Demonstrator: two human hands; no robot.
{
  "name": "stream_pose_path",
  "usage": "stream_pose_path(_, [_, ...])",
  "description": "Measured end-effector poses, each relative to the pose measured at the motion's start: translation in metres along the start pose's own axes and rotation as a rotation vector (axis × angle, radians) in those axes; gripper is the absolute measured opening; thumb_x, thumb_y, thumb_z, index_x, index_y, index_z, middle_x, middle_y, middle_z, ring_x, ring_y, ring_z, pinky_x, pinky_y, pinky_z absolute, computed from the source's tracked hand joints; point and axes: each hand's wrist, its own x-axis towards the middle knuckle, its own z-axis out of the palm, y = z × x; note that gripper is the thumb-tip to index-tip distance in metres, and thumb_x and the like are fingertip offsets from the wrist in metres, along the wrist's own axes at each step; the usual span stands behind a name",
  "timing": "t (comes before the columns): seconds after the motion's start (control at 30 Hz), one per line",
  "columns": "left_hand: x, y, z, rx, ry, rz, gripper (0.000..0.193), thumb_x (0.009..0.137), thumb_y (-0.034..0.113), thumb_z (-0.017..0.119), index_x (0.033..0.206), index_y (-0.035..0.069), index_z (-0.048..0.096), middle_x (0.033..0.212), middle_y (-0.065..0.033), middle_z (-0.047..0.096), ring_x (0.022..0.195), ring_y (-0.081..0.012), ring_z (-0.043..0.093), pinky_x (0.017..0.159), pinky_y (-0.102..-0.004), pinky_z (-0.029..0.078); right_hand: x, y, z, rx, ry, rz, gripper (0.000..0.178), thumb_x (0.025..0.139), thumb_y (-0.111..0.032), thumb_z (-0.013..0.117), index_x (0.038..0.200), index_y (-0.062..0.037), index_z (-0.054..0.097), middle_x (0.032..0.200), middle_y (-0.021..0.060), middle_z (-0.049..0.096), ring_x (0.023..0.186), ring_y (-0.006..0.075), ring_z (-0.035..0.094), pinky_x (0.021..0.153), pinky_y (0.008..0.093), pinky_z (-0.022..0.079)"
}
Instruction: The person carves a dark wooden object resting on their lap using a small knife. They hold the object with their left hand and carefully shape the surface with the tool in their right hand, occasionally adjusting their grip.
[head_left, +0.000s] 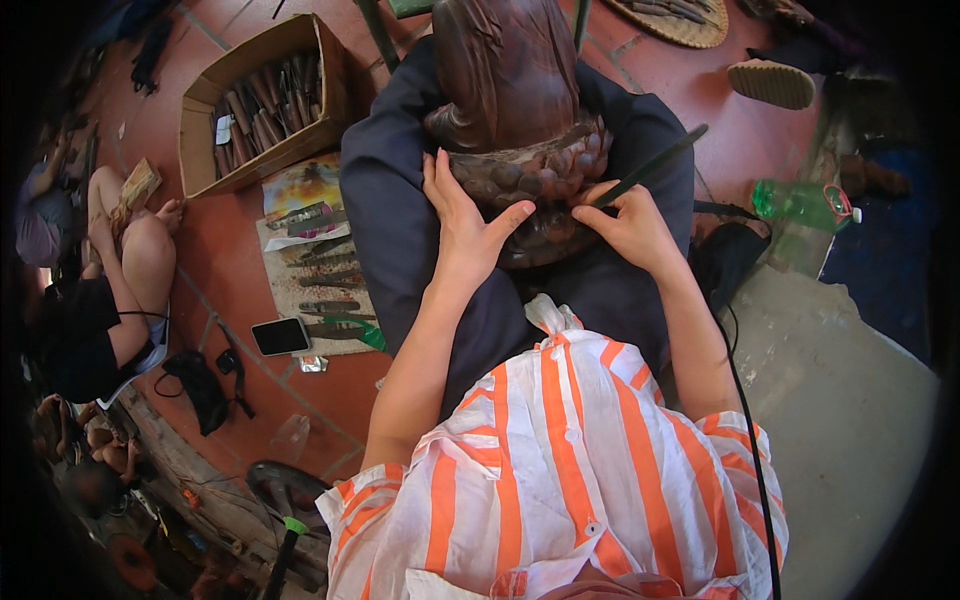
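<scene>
A dark brown carved wooden statue [505, 75] with draped folds stands between my knees on a base carved with rows of petals [500, 180]. My left hand [465, 215] rests against the left side of the base, fingers stretched and thumb spread apart. On the right side, my right hand [630, 220] is closed on a long, flat, dark file [660, 162]. The file slants up to the right, and its near end is at the petals beneath my fingers. My grip hides part of the file.
To the left are a cardboard box [190, 130] of wooden-handled tools, a mat with several flat tools [325, 250] and a phone [281, 337]. A person [130, 260] sits farther left with a wooden piece [137, 187]. A green bottle [800, 203] lies right; a cable [748, 410] runs beside my right arm.
</scene>
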Motion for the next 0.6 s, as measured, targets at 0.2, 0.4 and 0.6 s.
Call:
stream_pose_path(0.2, [0.001,0.0,-0.001,-0.014,0.002,-0.011,0.114,0.072,0.038,0.081,0.142,-0.012,0.006,0.145,-0.0369,0.006,0.138,-0.0468,0.014,0.113,-0.0459,0.022,-0.015,-0.002,0.021,-0.002,0.061,-0.08,0.019,0.079,-0.014,0.072,0.085,0.0031,0.068,0.096,0.0119,0.063,0.094,0.0224,0.058,0.085,0.0342,0.045])
stream_pose_path(0.4, [0.0,0.001,-0.001,0.002,-0.001,-0.011,0.114,0.072,0.037,0.081,0.142,-0.011,0.006,0.146,-0.0363,0.006,0.138,-0.0463,0.015,0.113,-0.0458,0.022,-0.006,0.01,0.013,0.229,0.075,0.0,0.018,0.077,-0.015,0.072,0.082,0.0021,0.068,0.098,0.0156,0.063,0.096,0.0267,0.059,0.078,0.0348,0.047])
stream_pose_path(0.6, [0.001,0.001,-0.001,-0.017,-0.004,-0.018,0.113,0.072,0.038,0.081,0.142,-0.011,0.006,0.146,-0.0356,0.005,0.138,-0.0458,0.014,0.113,-0.0456,0.022,-0.016,0.0,0.03,0.089,0.153,-0.047,0.018,0.077,-0.016,0.071,0.082,0.0012,0.069,0.096,0.0165,0.063,0.097,0.0296,0.059,0.081,0.0369,0.048])
